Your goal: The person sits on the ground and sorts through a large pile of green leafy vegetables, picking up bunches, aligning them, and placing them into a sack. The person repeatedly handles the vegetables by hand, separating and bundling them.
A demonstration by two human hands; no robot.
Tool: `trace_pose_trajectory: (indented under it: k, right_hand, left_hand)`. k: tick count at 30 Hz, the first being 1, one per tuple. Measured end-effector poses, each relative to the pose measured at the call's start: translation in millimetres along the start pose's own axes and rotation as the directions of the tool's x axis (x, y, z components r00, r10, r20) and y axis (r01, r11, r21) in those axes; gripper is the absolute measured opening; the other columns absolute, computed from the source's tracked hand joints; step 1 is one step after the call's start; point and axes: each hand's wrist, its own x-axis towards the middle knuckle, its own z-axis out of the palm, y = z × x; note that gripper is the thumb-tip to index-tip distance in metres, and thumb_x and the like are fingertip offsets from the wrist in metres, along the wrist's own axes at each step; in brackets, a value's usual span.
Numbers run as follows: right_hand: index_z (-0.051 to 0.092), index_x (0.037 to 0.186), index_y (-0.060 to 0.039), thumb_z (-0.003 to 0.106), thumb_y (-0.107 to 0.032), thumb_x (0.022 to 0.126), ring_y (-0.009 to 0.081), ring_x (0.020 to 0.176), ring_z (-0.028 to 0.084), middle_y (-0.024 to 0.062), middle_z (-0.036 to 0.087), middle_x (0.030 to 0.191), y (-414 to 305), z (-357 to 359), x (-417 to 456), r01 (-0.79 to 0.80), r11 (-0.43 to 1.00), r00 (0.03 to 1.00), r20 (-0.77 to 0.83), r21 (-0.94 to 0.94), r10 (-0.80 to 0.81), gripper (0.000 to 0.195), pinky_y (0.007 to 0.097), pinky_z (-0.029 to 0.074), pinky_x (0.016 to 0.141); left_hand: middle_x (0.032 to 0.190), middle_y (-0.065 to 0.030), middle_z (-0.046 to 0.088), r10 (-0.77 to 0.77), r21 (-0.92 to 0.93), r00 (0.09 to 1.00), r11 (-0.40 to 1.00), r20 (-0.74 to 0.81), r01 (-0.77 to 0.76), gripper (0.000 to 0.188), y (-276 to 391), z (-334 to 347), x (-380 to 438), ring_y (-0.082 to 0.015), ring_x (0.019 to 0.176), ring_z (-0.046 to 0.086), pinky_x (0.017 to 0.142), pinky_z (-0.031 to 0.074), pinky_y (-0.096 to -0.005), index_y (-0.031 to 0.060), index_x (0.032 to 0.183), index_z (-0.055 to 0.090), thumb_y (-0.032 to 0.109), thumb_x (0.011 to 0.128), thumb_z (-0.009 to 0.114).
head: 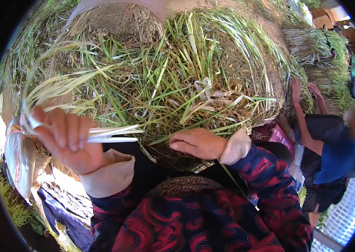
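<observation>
My left hand (68, 138) is raised at the left, closed around a small bunch of chive-like stalks (114, 134). Their white stem ends point right, and the pale, blurred leaves (61, 86) arch up and away on the far side of the fist. My right hand (199, 143) rests low over the near edge of a pile of green and withered leaves (152, 85). Its fingers curl toward the thumb, with green blades close by. Whether anything is pinched there is hidden.
Bundled stalks with roots (127, 22) lie at the far side. On the right, another person (338, 148) reaches toward more bundles (328, 47). A pink printed bag (275, 135) stands right of my right arm. At the left hangs a tied plastic sack (20, 157).
</observation>
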Motion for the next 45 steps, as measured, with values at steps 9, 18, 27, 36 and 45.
trace_pose_trajectory:
  k: [9, 18, 27, 36, 45]
  right_hand:
    - [0.053, 0.094, -0.0068, 0.053, -0.020, 0.079, 0.0199, 0.070, 0.051, 0.0090, 0.053, 0.082, -14.6, -41.2, 15.7, -0.155, 0.978, 0.951, -0.290, -0.136, 0.110, 0.020, 0.0284, 0.041, 0.062]
    - [0.052, 0.095, -0.0024, 0.048, -0.019, 0.083, 0.0096, 0.072, 0.050, 0.0038, 0.055, 0.081, 1.7, -44.3, 58.1, -0.205, 0.939, 0.956, -0.147, 0.275, 0.252, 0.021, 0.0228, 0.042, 0.065]
    - [0.052, 0.095, -0.0019, 0.048, -0.025, 0.083, 0.0107, 0.072, 0.051, 0.0062, 0.055, 0.080, -7.0, -16.4, 150.4, -0.005, 0.993, 0.989, -0.150, -0.122, -0.013, 0.027, 0.0235, 0.041, 0.067]
    - [0.053, 0.069, -0.0036, 0.050, -0.036, 0.079, 0.0127, 0.052, 0.041, 0.0034, 0.048, 0.057, -2.8, -16.6, 175.8, -0.299, 0.949, 0.953, 0.023, -0.095, 0.303, 0.034, 0.0277, 0.035, 0.051]
    - [0.049, 0.074, -0.0109, 0.058, -0.025, 0.078, 0.0023, 0.047, 0.033, -0.0071, 0.043, 0.060, -10.7, -14.0, 158.0, -0.208, 0.803, 0.918, -0.172, 0.558, 0.357, 0.017, 0.0159, 0.026, 0.043]
  left_hand:
    - [0.053, 0.0055, 0.030, -0.612, -0.395, 0.564, 0.790, -0.554, 0.469, 0.018, -88.7, 12.1, -81.6, -0.0061, 0.043, 0.027, 0.042, 0.027, -0.0199, 0.0186, 0.091, 0.045, 0.034, 0.088, 0.037]
    - [0.056, 0.0013, 0.035, -0.652, -0.361, 0.548, 0.753, -0.523, 0.551, 0.023, -102.7, 21.3, -103.3, -0.0102, 0.047, 0.034, 0.047, 0.031, -0.0246, 0.0143, 0.093, 0.043, 0.036, 0.087, 0.038]
    - [0.054, 0.0001, 0.037, -0.605, -0.182, 0.573, 0.759, -0.552, 0.626, 0.027, -108.6, 23.9, -114.5, -0.0096, 0.046, 0.037, 0.045, 0.034, -0.0231, 0.0064, 0.093, 0.044, 0.032, 0.088, 0.037]
    - [0.054, 0.0005, 0.041, -0.603, -0.184, 0.583, 0.764, -0.545, 0.618, 0.027, -112.8, 17.0, -123.6, -0.0077, 0.046, 0.041, 0.043, 0.035, -0.0206, 0.0051, 0.091, 0.047, 0.030, 0.089, 0.037]
    - [0.050, 0.0023, 0.030, -0.664, -0.280, 0.547, 0.729, -0.510, 0.625, 0.029, -108.5, 18.3, -114.7, -0.0076, 0.041, 0.028, 0.040, 0.026, -0.0224, 0.0074, 0.085, 0.044, 0.034, 0.089, 0.034]
